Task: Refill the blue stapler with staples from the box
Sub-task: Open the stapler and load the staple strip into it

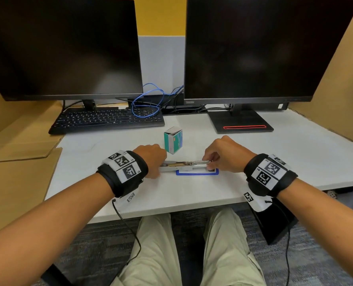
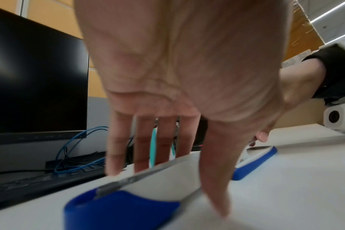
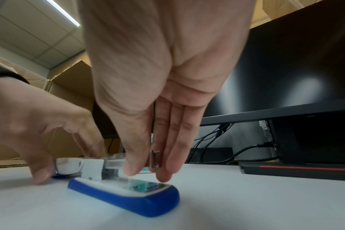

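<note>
The blue stapler lies folded open on the white desk [image 1: 274, 153]. Its blue-rimmed base [image 1: 197, 174] [image 3: 128, 197] sits on the right, and the metal magazine [image 1: 189, 163] runs level above it. My left hand [image 1: 153, 159] [image 2: 167, 191] grips the blue-and-white lid [image 2: 118, 208], fingers on the far side and thumb on the near side. My right hand [image 1: 211, 162] [image 3: 148, 171] pinches the magazine's front end [image 3: 155, 158] between thumb and fingers. The teal-and-white staple box [image 1: 173, 140] stands upright just behind, flap open. I cannot tell whether staples lie in the magazine.
A black keyboard [image 1: 107, 120] and a loop of blue cable [image 1: 146, 104] sit at the back left under the left monitor [image 1: 62, 48]. The right monitor's stand [image 1: 240, 122] is at the back right. Flat cardboard [image 1: 21, 162] borders the desk's left side.
</note>
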`<state>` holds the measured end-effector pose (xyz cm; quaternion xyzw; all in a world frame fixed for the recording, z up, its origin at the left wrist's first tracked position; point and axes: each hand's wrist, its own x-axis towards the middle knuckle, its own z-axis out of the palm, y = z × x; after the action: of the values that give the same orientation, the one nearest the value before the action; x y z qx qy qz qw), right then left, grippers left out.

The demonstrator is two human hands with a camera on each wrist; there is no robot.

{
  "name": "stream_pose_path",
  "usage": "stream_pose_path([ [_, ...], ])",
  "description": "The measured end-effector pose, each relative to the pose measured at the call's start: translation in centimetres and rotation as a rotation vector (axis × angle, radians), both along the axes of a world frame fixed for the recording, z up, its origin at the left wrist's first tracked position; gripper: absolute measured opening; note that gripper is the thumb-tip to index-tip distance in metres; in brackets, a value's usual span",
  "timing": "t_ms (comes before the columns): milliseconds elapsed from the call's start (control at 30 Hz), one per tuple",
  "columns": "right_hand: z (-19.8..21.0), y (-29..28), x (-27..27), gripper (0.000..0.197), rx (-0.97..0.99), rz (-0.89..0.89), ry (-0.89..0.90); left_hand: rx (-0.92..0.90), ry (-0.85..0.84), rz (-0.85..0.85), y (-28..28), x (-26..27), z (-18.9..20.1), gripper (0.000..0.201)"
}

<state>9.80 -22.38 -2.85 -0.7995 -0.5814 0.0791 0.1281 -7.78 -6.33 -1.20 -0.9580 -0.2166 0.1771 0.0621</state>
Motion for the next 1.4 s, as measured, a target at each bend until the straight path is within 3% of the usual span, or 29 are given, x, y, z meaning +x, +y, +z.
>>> stream_pose_path([
  [133,0.3,0.4,0.3,0.021,-0.021,-0.006,0.003,-0.023,-0.006,0.004,0.8,-0.4,0.8,0.029],
  [200,0.3,0.4,0.4,0.024,-0.013,-0.010,0.011,-0.043,-0.118,-0.013,1.1,-0.5,1.9,0.028],
  [333,0.4,0.5,0.2,0.022,-0.004,0.018,0.039,-0.144,-0.345,-0.047,1.1,0.3,3.7,0.046],
  [633,0.1,0.4,0.2,0.027,0.021,-0.006,0.100,-0.359,-0.583,-0.052,-0.8,2.3,3.5,0.048],
  [800,-0.1,0.2,-0.3,0.051,0.075,-0.070,0.233,-0.383,-0.560,-0.121,-2.6,4.0,2.0,0.043],
  [933,-0.3,-0.2,-0.6,0.059,0.066,-0.069,0.181,-0.324,-0.469,-0.251,-3.9,4.6,0.9,0.038],
  [1267,1.2,-1.3,-1.3,0.044,0.017,-0.012,0.085,-0.316,-0.475,-0.284,-4.5,4.3,-0.3,0.035],
  [1400,1.4,-1.5,-1.9,0.053,0.019,-0.046,0.044,-0.337,-0.528,-0.220,-3.5,4.1,0.1,0.038],
])
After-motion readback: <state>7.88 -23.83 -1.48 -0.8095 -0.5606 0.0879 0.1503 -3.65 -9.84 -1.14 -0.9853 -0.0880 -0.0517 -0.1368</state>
